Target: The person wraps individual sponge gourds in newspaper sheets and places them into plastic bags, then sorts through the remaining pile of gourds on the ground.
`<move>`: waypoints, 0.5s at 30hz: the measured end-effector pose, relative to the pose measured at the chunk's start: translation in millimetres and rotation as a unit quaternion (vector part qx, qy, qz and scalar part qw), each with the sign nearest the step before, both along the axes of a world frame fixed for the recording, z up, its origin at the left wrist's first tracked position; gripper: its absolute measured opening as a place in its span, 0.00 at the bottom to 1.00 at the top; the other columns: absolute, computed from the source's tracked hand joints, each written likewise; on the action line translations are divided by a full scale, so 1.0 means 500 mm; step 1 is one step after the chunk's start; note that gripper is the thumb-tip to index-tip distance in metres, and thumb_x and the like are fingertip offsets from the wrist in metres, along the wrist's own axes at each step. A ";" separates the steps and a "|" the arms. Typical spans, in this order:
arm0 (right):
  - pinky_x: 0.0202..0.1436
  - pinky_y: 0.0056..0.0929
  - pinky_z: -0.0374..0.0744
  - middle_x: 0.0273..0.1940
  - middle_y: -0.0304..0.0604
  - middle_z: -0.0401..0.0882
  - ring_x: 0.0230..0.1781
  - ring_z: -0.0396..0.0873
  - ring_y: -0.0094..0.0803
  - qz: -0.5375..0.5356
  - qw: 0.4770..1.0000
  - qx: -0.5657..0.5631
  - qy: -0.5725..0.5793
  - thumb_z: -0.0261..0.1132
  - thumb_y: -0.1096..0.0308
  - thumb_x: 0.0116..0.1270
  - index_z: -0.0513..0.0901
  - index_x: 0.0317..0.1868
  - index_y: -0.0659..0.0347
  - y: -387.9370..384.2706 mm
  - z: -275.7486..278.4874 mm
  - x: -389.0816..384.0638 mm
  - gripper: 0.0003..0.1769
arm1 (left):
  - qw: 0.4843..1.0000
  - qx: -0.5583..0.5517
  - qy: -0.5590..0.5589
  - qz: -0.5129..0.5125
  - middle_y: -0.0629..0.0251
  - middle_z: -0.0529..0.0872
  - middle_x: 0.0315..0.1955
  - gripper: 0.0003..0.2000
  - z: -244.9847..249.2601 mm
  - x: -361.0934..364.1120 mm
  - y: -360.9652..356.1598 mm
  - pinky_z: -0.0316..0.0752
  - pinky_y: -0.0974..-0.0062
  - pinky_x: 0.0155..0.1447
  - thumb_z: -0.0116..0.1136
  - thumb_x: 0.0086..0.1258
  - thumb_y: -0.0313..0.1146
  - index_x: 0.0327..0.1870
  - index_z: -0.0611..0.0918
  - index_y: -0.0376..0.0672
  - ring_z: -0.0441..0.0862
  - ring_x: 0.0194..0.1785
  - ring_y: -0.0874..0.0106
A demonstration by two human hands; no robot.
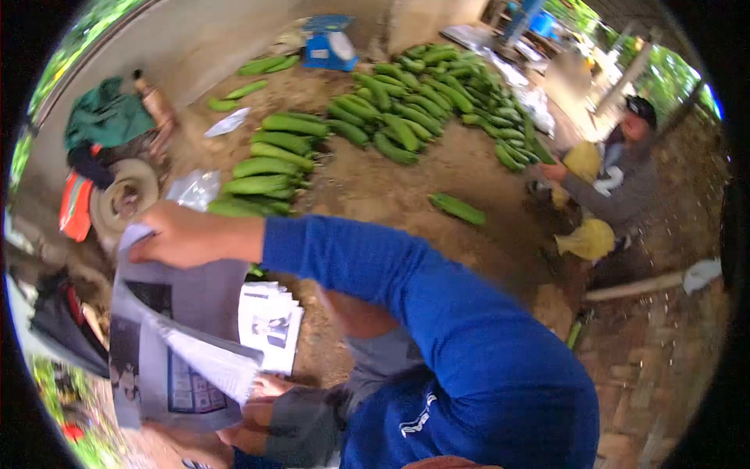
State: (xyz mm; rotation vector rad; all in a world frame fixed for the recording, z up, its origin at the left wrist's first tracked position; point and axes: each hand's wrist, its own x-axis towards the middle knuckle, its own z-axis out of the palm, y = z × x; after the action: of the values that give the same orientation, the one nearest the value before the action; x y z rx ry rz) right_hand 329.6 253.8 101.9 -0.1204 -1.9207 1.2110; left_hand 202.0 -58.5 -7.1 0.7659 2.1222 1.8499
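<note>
My right hand [183, 234], at the end of a blue sleeve, is closed with a pinch on the upper edge of a newspaper sheet [207, 289]. The sheet hangs spread out, with one flap folded over. My left hand [183, 444] is at its lower edge, fingers partly hidden behind the paper. Beside the sheet, a stack of newspaper pages [269, 324] lies on the ground by my knee. Just beyond my right hand is a row of long green gourds [266, 168].
A larger heap of green gourds [414, 102] spreads across the dirt floor, with one single gourd [457, 209] apart. A blue scale [328, 47] stands by the wall. At right a co-worker [617, 172] sits handling a gourd. A straw hat [125, 195] and plastic bag [195, 187] lie left.
</note>
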 end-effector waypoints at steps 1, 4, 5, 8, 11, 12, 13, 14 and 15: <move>0.40 0.44 0.80 0.33 0.62 0.84 0.34 0.87 0.46 -0.019 1.000 -0.015 0.010 0.73 0.64 0.62 0.84 0.36 0.69 0.006 0.002 0.002 0.14 | 1.000 -0.001 -0.001 0.000 0.45 0.84 0.54 0.28 0.001 0.010 0.018 0.74 0.50 0.59 0.66 0.66 0.45 0.60 0.80 0.32 0.82 0.55 0.52; 0.39 0.46 0.81 0.31 0.63 0.84 0.33 0.87 0.53 -0.073 0.997 -0.007 0.003 0.75 0.64 0.58 0.85 0.32 0.69 0.031 -0.036 -0.028 0.14 | 1.000 -0.017 0.000 -0.007 0.43 0.84 0.55 0.30 -0.002 0.023 0.051 0.73 0.46 0.60 0.67 0.66 0.47 0.61 0.80 0.31 0.83 0.54 0.51; 0.38 0.48 0.81 0.30 0.65 0.83 0.34 0.86 0.56 -0.088 0.996 -0.011 0.021 0.76 0.62 0.57 0.85 0.31 0.70 0.036 -0.049 -0.037 0.17 | 1.000 -0.016 -0.002 -0.007 0.42 0.84 0.55 0.31 -0.004 0.024 0.062 0.73 0.45 0.60 0.67 0.66 0.48 0.61 0.80 0.31 0.83 0.54 0.50; 0.42 0.55 0.80 0.30 0.62 0.83 0.36 0.84 0.61 -0.121 0.990 -0.002 -0.074 0.74 0.58 0.58 0.85 0.32 0.69 0.051 -0.053 -0.031 0.19 | 1.000 -0.024 -0.007 -0.018 0.40 0.83 0.55 0.33 -0.007 0.028 0.087 0.73 0.42 0.60 0.68 0.66 0.51 0.62 0.79 0.30 0.83 0.53 0.49; 0.42 0.52 0.79 0.32 0.63 0.83 0.40 0.84 0.58 -0.174 0.984 0.047 -0.001 0.74 0.61 0.58 0.85 0.32 0.69 0.043 -0.020 0.001 0.16 | 0.999 -0.026 -0.011 -0.023 0.39 0.83 0.56 0.35 -0.007 0.025 0.098 0.72 0.39 0.61 0.69 0.65 0.53 0.63 0.78 0.29 0.84 0.52 0.48; 0.43 0.53 0.80 0.32 0.60 0.83 0.41 0.84 0.59 -0.191 0.980 0.054 -0.002 0.74 0.60 0.57 0.86 0.32 0.67 0.044 -0.019 0.000 0.16 | 0.999 -0.027 -0.011 -0.022 0.38 0.83 0.56 0.36 -0.006 0.023 0.098 0.72 0.38 0.61 0.69 0.65 0.54 0.63 0.78 0.29 0.84 0.52 0.48; 0.45 0.54 0.80 0.31 0.58 0.83 0.42 0.83 0.59 -0.206 0.977 0.060 -0.002 0.73 0.58 0.56 0.86 0.32 0.66 0.049 -0.014 -0.003 0.16 | 0.999 -0.027 -0.011 -0.021 0.38 0.83 0.56 0.37 -0.004 0.020 0.101 0.72 0.37 0.61 0.69 0.65 0.55 0.63 0.78 0.29 0.84 0.52 0.47; 0.46 0.55 0.80 0.31 0.56 0.83 0.44 0.82 0.59 -0.220 0.973 0.066 -0.002 0.73 0.57 0.55 0.86 0.33 0.65 0.048 -0.012 -0.007 0.17 | 0.999 -0.029 -0.010 -0.020 0.37 0.83 0.56 0.38 0.000 0.016 0.099 0.72 0.35 0.61 0.69 0.65 0.56 0.64 0.78 0.29 0.84 0.52 0.47; 0.46 0.53 0.79 0.31 0.54 0.82 0.44 0.82 0.57 -0.214 0.974 0.078 0.005 0.74 0.58 0.55 0.87 0.32 0.63 0.044 -0.013 -0.008 0.15 | 0.999 -0.033 -0.009 -0.022 0.36 0.82 0.56 0.39 0.002 0.014 0.103 0.72 0.34 0.61 0.70 0.65 0.57 0.64 0.78 0.28 0.84 0.51 0.47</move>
State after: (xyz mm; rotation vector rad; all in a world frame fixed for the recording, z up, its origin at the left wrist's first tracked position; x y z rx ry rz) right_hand 325.5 275.8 95.2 -0.4223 -1.8499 0.7690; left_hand 208.9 -7.2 -6.3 0.7701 2.1270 1.7480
